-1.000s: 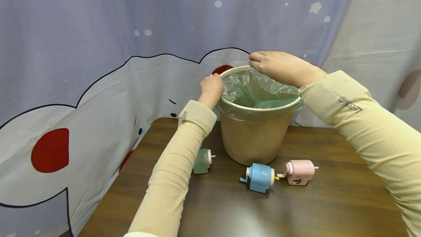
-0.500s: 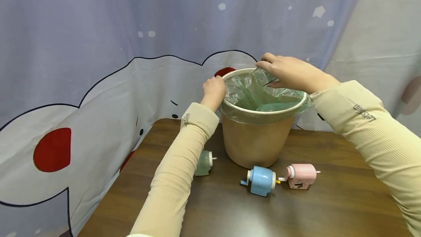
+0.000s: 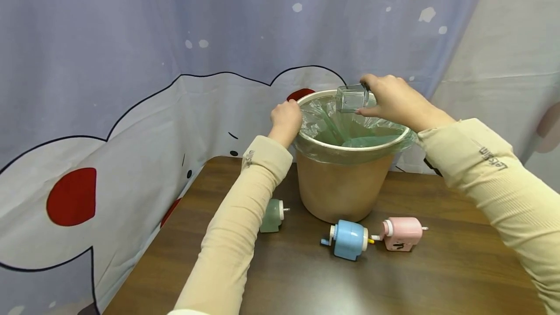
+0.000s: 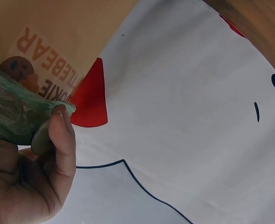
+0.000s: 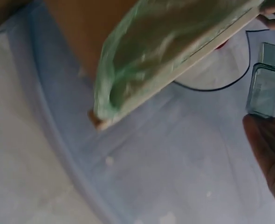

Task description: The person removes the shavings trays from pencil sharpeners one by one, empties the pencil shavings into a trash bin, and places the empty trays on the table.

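In the head view a trash can [image 3: 341, 188] stands upright at the back of the table, lined with a thin green plastic bag [image 3: 321, 120] folded over its rim. My left hand [image 3: 286, 119] grips the can's left rim; in the left wrist view its fingers curl over the bag's edge [image 4: 23, 112]. Over the can's mouth, my right hand [image 3: 395, 101] pinches a small clear plastic container [image 3: 350, 98] between thumb and fingers. The container is tipped on its side and looks see-through in the right wrist view [image 5: 265, 91].
Three hand-crank pencil sharpeners stand in front of the can: a green one [image 3: 272, 215] partly behind the left sleeve, a blue one [image 3: 350, 241] and a pink one [image 3: 402, 234]. A patterned curtain [image 3: 131, 86] hangs behind the wooden table [image 3: 297, 281].
My right hand has shifted right and turned, bringing the clear container into view over the can. My left hand keeps its grip on the rim.
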Tool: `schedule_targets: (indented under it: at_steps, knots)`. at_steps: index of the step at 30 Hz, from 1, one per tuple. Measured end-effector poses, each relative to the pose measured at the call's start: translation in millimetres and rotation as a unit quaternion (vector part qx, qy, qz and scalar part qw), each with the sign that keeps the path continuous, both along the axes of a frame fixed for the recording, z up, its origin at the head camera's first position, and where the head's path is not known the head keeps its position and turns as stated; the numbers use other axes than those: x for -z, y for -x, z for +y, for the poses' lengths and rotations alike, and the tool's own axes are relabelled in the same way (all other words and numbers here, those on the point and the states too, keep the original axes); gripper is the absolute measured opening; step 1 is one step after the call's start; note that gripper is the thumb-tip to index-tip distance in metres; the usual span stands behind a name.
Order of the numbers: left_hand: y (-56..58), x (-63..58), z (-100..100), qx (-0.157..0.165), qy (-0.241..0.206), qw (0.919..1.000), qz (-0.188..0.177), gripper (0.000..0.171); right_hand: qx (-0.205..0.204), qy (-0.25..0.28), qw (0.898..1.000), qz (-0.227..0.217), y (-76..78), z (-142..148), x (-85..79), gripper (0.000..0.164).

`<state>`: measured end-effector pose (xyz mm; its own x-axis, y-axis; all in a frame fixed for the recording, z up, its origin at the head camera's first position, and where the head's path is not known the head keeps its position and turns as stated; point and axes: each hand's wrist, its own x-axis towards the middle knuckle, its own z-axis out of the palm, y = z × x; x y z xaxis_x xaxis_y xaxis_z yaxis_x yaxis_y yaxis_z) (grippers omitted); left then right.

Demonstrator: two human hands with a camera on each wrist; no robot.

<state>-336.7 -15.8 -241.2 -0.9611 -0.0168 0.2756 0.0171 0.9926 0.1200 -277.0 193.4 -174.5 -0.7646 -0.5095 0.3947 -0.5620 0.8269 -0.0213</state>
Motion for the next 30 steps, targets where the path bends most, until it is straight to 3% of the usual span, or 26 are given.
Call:
schedule_targets:
  at_steps: [7,17,20,24,30]
  knots:
    - [1.1,1.4,-4.2,-0.001,-0.009,0.9999,0.006,0.028,0.034,0.108,0.991,-0.065,-2.4,-2.5,8.1,0.057]
    - [-0.2,4.3,-15.9,-0.004,-0.057,0.9983,0.01,0.025,0.008,0.139,0.989,-0.042,-18.1,-6.8,19.5,0.057]
    - [-0.6,7.4,-17.8,-0.002,-0.085,0.9958,0.034,0.028,0.011,0.161,0.986,-0.035,-24.2,-6.2,21.4,0.058]
    - [-2.0,11.3,-19.1,0.006,-0.094,0.991,0.095,0.031,0.02,0.203,0.978,-0.03,-30.8,-1.0,28.3,0.058]
    - [-10.1,18.5,-23.4,0.038,-0.114,0.9774,0.174,0.027,0.029,0.239,0.97,-0.027,-39.4,11.4,42.0,0.061]
